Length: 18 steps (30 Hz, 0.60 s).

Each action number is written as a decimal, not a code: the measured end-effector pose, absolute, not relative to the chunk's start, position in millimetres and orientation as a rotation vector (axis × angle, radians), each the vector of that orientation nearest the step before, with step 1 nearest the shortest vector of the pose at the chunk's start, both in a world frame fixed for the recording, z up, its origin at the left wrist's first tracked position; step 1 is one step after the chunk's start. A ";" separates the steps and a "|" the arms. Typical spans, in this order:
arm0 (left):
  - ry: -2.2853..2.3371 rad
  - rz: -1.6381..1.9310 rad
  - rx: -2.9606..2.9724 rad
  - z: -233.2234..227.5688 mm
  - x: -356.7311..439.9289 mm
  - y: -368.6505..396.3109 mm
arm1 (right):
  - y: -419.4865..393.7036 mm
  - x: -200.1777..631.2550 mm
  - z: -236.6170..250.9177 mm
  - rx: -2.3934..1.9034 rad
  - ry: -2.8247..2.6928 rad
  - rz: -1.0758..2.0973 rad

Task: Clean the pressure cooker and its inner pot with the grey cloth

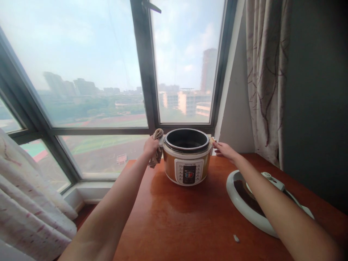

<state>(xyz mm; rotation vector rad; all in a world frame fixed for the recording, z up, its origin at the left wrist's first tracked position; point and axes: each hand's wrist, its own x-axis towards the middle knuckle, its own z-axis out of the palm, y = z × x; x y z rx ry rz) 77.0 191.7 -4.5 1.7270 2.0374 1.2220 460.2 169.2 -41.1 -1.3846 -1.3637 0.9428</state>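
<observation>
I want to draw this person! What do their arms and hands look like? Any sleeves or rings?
Both arms are bare right up to the picture's edge, with no sleeves. The left hand and right hand show no gloves, watch or bracelets. Rings are too small to tell.

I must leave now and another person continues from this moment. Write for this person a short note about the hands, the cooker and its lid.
Left hand: closed on a beige cloth, pressed at the left side of the cooker.
Right hand: open, fingers flat at the cooker's right side handle, holding nothing.
Cooker: upright at the far edge of the wooden table, by the window, control panel facing the person, pot open and dark inside.
Lid: already off, lying on the table to the right, partly under the right forearm.
Done: lid removed.
Left: whether any wiping has been done cannot be told; lid is not back on.
</observation>
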 end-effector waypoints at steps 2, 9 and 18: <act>2.060 1.158 1.774 9.3 74.6 193.9 | 170.6 461.9 -31.4 -1.419 -1.393 0.797; 2.112 0.990 1.942 56.8 88.8 208.6 | 176.2 437.6 3.0 -1.554 -1.503 0.352; 2.034 0.730 2.182 59.3 113.3 209.5 | 182.3 410.2 8.8 -1.826 -1.560 0.259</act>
